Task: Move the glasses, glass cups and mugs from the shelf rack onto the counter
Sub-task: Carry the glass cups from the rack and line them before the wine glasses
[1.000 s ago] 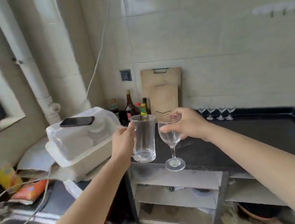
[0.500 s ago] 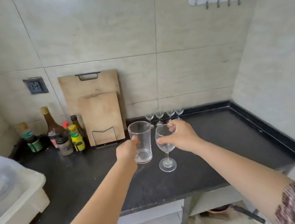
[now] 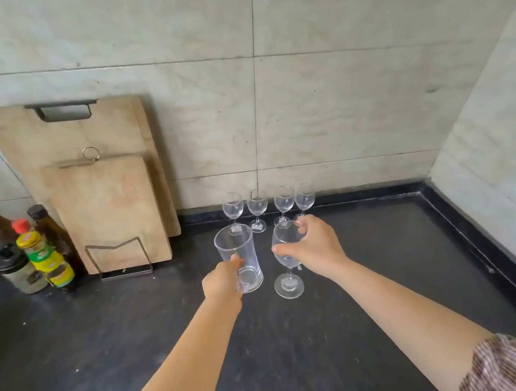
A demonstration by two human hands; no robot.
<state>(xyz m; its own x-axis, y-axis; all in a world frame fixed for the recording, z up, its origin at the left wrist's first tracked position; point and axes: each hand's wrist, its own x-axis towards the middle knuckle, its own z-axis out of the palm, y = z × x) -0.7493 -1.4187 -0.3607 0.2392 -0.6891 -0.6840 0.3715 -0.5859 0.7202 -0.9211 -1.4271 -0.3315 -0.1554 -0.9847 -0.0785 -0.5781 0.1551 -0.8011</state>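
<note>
The left hand (image 3: 221,281) was wrapped around the lower side of a tall glass cup (image 3: 239,260), fingers closed on it from the 8 o'clock side; the cup was kept upright, and whether its base was on the dark counter (image 3: 106,357) or just off it couldn't really be told; the right hand (image 3: 317,250) was clamped over the bowl of a wine glass (image 3: 287,258) from the 3 o'clock side, thumb at the near rim, fingers curled over the far rim, foot hanging low just beside the cup; both forearms were stretched straight out toward 12 o'clock; four small wine glasses (image 3: 268,205) were lined up at 12 o'clock against the tiled wall, right behind the held pair; cutting boards (image 3: 104,200) and bottles (image 3: 38,256) were crowded in at 10 o'clock; lots of bare counter was left at 3 and 6 o'clock, up to the raised edge on the right.
</note>
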